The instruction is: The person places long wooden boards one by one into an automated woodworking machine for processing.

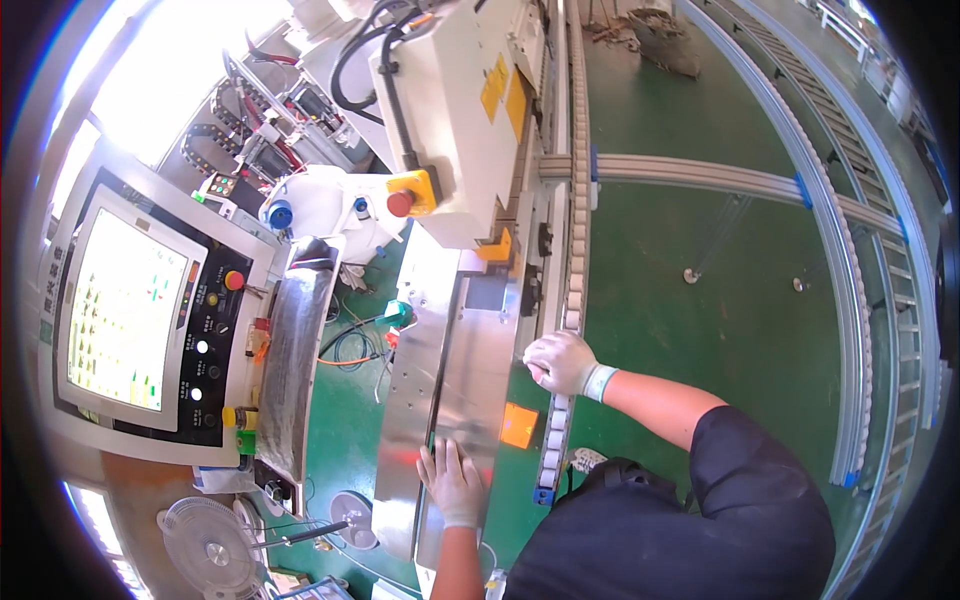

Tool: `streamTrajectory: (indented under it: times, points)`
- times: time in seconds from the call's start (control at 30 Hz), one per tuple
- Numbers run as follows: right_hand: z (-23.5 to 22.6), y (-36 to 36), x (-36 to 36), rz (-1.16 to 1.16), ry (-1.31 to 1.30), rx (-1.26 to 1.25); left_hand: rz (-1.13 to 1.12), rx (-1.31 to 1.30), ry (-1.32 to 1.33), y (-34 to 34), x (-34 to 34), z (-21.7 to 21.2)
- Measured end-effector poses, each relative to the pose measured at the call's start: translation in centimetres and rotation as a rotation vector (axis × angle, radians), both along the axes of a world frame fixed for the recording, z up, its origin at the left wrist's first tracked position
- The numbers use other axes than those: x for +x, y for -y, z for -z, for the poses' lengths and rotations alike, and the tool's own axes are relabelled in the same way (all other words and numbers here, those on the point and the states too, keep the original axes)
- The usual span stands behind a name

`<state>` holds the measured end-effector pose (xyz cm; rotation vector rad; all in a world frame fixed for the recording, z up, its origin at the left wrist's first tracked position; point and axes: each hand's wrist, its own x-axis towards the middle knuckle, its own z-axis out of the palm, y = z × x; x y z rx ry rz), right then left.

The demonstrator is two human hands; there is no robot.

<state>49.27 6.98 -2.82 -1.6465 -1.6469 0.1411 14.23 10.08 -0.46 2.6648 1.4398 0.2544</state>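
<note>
Green factory floor (720, 300) spreads out to my right, crossed by a curved roller conveyor (860, 300) and a straight aluminium rail (700, 180). Below me stands a machine with a shiny steel cover panel (450, 370). I press my left hand (453, 482), in a thin pale glove, flat on the near end of that panel, fingers stretched out and spread, gripping nothing. My right hand (560, 362), gloved the same way, rests on the white roller track (570, 260) that runs along the panel's right edge; its fingers curl over the rollers, but I cannot tell whether they clasp anything. An orange square tag (518, 425) lies between my two hands, close to the track. Farther up the machine sits a cream housing (460, 100) with a red emergency button on a yellow box (408, 196). Off to my left hangs a control console with a bright screen (120, 310) and its own small red button (234, 280). A small white fan (212, 548) stands near the lower left.
</note>
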Motion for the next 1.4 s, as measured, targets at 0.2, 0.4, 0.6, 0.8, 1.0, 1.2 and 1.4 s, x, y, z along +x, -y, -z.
streamTrajectory:
  times: [0.2,0.4,0.6,0.8,1.0,1.2,1.4]
  points:
    - [-0.4,-0.4,1.0,-0.008,-0.016,0.066,-0.039,-0.027,0.091,0.9,-1.0,0.9]
    - [-0.3,-0.7,0.9,-0.034,-0.016,0.095,-0.034,-0.080,0.099,0.6,-1.0,0.3]
    - [-0.5,-0.5,0.9,-0.044,-0.011,0.098,-0.065,-0.082,0.106,0.6,-0.5,-0.8]
    - [-0.9,-0.9,1.2,-0.040,-0.036,0.111,-0.042,-0.071,0.099,0.1,0.2,-1.4]
    - [-0.8,-1.1,1.5,-0.048,-0.022,0.158,-0.028,-0.051,0.109,-0.1,0.2,-0.9]
    - [-1.1,-0.9,1.3,-0.037,-0.005,0.143,-0.044,-0.034,0.118,0.2,0.2,-1.0]
    - [-0.9,-0.6,0.8,-0.037,-0.041,0.125,-0.043,0.022,0.106,0.4,-1.1,0.8]
